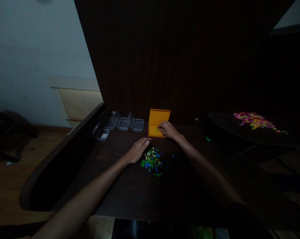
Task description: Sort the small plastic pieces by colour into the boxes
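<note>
A small orange-yellow box (pixel 159 116) stands on the dark table with its lid raised. My right hand (pixel 168 129) reaches into it, fingers pinched together at a small green building brick (pixel 157 130) in the tray. The fingertips partly hide the contact. My left hand (pixel 138 151) lies palm down on the table, fingers stretched out, just in front of the box. Beside it spreads a loose pile of small building bricks (pixel 153 160) in green, blue, white and yellow. A stray blue brick (pixel 173 156) sits right of the pile.
Several clear plastic boxes (pixel 138 125) with raised lids stand left of the yellow box; one small clear box (pixel 103 134) holds something whitish. Dark panels border the table (pixel 122 199) at the back and left. A heap of pink and yellow pieces (pixel 255 120) lies on a surface at right.
</note>
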`<move>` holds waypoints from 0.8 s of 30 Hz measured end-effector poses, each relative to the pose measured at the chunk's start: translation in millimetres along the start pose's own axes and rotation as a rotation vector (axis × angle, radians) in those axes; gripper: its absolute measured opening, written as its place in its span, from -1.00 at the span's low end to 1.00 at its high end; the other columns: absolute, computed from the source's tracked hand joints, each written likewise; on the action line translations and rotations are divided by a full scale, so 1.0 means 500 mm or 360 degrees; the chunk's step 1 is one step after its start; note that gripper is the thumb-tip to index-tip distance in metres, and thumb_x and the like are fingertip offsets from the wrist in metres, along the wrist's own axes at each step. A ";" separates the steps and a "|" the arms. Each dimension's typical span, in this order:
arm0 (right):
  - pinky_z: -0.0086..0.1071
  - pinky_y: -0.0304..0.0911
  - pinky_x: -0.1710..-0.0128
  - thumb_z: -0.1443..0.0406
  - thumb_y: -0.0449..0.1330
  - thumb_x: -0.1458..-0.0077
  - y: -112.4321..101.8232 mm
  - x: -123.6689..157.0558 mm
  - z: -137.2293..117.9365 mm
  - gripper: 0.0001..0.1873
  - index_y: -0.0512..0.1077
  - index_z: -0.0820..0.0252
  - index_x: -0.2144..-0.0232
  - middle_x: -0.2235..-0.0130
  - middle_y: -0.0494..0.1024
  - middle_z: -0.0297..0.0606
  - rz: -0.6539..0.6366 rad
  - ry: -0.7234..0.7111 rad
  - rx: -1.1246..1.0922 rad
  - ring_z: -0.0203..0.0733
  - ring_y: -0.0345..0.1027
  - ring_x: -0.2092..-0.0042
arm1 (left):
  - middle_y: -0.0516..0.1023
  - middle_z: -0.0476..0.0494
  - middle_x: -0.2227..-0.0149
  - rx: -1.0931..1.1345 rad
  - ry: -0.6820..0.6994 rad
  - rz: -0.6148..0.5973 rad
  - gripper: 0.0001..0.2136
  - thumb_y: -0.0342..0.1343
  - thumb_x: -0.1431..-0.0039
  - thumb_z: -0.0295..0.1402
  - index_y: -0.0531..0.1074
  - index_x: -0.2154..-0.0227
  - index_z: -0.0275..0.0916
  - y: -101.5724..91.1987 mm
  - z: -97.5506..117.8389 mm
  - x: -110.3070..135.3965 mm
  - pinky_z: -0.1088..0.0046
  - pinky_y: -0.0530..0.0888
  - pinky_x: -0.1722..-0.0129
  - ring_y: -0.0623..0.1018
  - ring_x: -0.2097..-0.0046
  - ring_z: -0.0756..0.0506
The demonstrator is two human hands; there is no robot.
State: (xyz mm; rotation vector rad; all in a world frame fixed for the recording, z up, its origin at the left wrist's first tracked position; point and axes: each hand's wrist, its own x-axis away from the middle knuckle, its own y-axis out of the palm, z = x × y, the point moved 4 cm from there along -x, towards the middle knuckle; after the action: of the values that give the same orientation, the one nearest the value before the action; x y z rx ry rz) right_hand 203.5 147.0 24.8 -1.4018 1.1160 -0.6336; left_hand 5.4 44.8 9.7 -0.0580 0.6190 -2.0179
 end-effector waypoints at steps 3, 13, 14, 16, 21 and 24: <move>-0.31 0.26 0.15 0.48 0.19 -0.07 -0.003 0.004 0.001 -0.78 0.56 0.19 0.25 0.22 0.60 -0.15 -0.0007 -0.0011 -0.0029 -0.07 0.38 0.13 | 0.47 -0.23 -0.06 0.0023 -0.0012 0.0025 -0.54 -0.25 -0.35 -0.06 0.36 -0.03 -0.25 -0.002 0.000 -0.002 0.21 0.34 -0.16 0.44 -0.11 -0.17; -0.26 0.24 0.03 0.53 0.18 -0.02 -0.053 0.040 -0.017 -0.73 0.55 0.26 0.23 0.19 0.55 -0.12 0.0145 -0.0144 -0.0224 -0.09 0.35 0.08 | 0.53 -0.20 0.06 -0.0115 0.0041 0.0065 -0.73 -0.06 -0.28 -0.25 0.44 0.11 -0.25 -0.015 -0.008 -0.015 0.23 0.37 -0.09 0.49 0.00 -0.16; -0.27 0.25 0.05 0.53 0.17 -0.03 -0.064 0.049 -0.024 -0.73 0.55 0.28 0.23 0.20 0.55 -0.11 0.0159 -0.0170 -0.0252 -0.10 0.35 0.09 | 0.53 -0.20 0.08 -0.0140 0.0081 0.0054 -0.76 -0.04 -0.25 -0.31 0.45 0.13 -0.25 -0.016 -0.008 -0.017 0.23 0.38 -0.07 0.50 0.01 -0.16; -0.29 0.27 0.11 0.51 0.15 -0.07 -0.082 0.070 -0.042 -0.75 0.55 0.28 0.22 0.23 0.55 -0.12 0.0124 -0.0242 -0.0328 -0.13 0.37 0.15 | 0.53 -0.19 0.11 -0.0158 0.0181 0.0008 -0.80 0.00 -0.21 -0.39 0.47 0.18 -0.25 -0.015 -0.008 -0.020 0.25 0.38 -0.05 0.50 0.03 -0.14; -0.40 0.26 0.28 0.45 0.16 -0.11 -0.088 0.110 -0.104 -0.78 0.55 0.24 0.21 0.28 0.55 -0.21 -0.0346 -0.0526 -0.0573 -0.25 0.38 0.30 | 0.50 -0.19 0.07 -0.0194 0.0276 -0.0071 -0.86 0.08 -0.12 -0.47 0.51 0.28 -0.24 -0.013 -0.005 -0.020 0.27 0.39 -0.03 0.49 0.01 -0.13; -0.43 0.24 0.31 0.45 0.20 -0.09 -0.075 0.113 -0.131 -0.81 0.56 0.25 0.24 0.31 0.55 -0.23 -0.0481 -0.0609 -0.0618 -0.28 0.37 0.32 | 0.49 -0.17 0.05 -0.0230 0.0246 -0.0090 -0.85 0.10 -0.08 -0.51 0.52 0.30 -0.23 -0.013 -0.004 -0.018 0.27 0.39 -0.03 0.49 0.02 -0.12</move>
State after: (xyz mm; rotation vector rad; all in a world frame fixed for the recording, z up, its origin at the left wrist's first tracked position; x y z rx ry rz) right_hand 177.5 63.2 59.2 -1.9550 0.7483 -0.3411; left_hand 4.2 55.4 12.6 -0.0060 0.8695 -2.0421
